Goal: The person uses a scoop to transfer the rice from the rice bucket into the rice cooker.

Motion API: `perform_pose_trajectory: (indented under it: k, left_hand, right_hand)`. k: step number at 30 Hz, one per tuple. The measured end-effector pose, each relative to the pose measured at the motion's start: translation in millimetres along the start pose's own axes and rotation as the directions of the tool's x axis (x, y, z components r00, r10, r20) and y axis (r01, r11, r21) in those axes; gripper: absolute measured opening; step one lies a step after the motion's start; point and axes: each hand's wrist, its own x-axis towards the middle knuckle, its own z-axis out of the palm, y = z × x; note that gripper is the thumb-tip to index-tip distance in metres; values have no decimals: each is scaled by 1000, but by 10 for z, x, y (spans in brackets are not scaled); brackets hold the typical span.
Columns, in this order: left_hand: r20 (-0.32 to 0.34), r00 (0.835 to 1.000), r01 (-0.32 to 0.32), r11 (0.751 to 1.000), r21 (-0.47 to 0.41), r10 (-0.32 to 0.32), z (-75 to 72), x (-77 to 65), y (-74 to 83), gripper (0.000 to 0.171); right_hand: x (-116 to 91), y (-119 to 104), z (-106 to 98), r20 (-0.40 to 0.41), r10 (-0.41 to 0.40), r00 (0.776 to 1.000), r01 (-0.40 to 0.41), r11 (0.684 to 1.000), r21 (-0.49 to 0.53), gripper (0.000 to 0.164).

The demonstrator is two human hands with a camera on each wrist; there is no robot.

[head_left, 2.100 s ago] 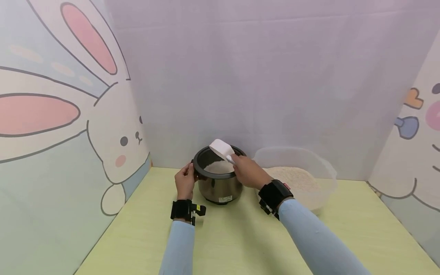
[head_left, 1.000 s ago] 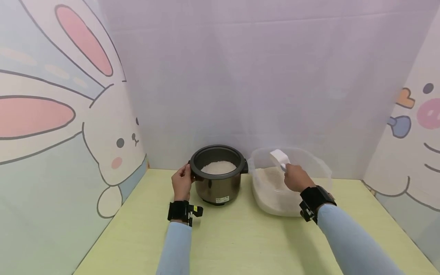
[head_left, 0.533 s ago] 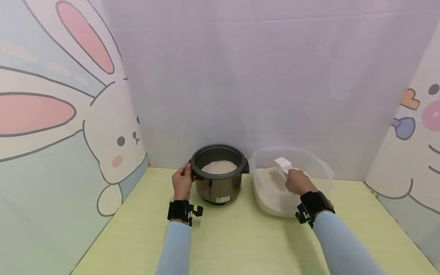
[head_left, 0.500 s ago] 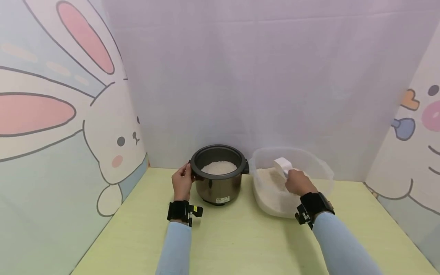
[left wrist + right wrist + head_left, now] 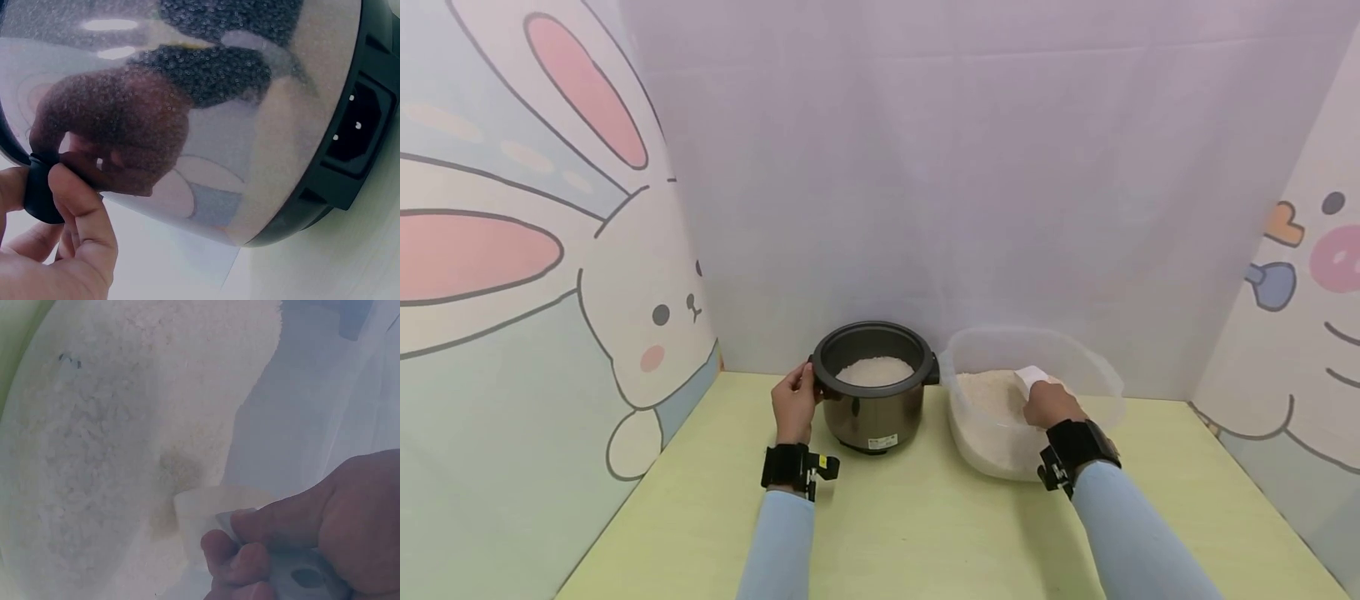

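Though white rice (image 5: 876, 372) lies in the round brown metal cooker (image 5: 868, 414) near the pale-green worktop (image 5: 917, 533)'s far edge, scooping seems unfinished: my left hand (image 5: 793, 408) pinches the cooker's black handle (image 5: 41, 197), my right hand (image 5: 1052, 407) grips a white scoop (image 5: 1031, 377) in the translucent plastic tub (image 5: 1037, 348).

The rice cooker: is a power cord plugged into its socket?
No, the left wrist view shows the socket of the rice cooker with its metal pins bare.
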Motion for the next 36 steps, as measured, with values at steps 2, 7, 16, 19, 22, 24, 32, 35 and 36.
perform_pose_trajectory:
  k: [2,7,16,19,22,24,32,35,36]
  left_hand:
    - [1,1000,0,1000,2,0,-2,-2,0,33]
    - [2,1000,-3,1000,10,3,-2,3,-11,34]
    - [-9,1000,7,1000,25,-7,1,17,-31,35]
    - [-8,1000,7,1000,29,-7,2,10,-22,35]
    - [-9,1000,10,1000,25,-10,4,7,-16,35]
    - [-8,1000,11,1000,19,-11,7,5,-11,35]
    - [-7,1000,3,1000,10,-3,9,8,-12,33]
    - [-6,1000,4,1000,4,-4,10,9,-16,33]
    - [-5,1000,3,1000,2,-3,11,9,-16,33]
  right_hand:
    - [-2,-2,4,1,-1,1000,1,1000,-14,29]
    - [35,20,19,60,-10,998,12,1000,-29,29]
    - [75,45,-5,195,-82,977,77,996,37,21]
    - [119,76,8,200,-124,972,116,992,48,29]
    - [157,91,22,211,-159,964,149,987,61,35]
    - [162,87,14,221,-183,958,171,983,71,36]
    - [160,72,-1,252,-207,945,184,977,111,34]
    - [164,67,-2,258,-200,945,172,977,128,34]
    - [164,65,-1,260,-196,945,164,976,140,34]
